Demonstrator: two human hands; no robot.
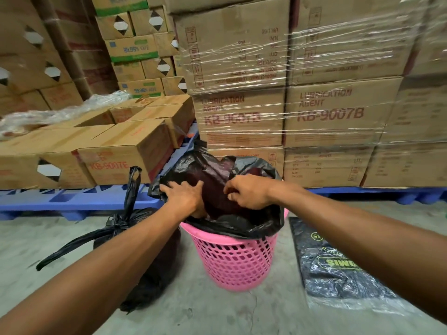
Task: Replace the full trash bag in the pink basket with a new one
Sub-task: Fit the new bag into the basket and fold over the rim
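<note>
The pink basket (235, 259) stands on the concrete floor in the middle of the head view. A thin black trash bag (205, 163) sits loosely in its mouth, bunched and sticking up above the rim. My left hand (185, 195) grips the bag's left edge, fingers spread over the plastic. My right hand (249, 192) pinches the bag's upper edge on the right. Left of the basket a full black trash bag (145, 269) with a knotted top rests on the floor, partly hidden by my left forearm.
A flat pack of black bags (331, 264) lies on the floor to the basket's right. Blue pallets (79, 197) carry stacked cardboard boxes (285, 112) close behind, some in stretch wrap. Bare concrete floor lies in front.
</note>
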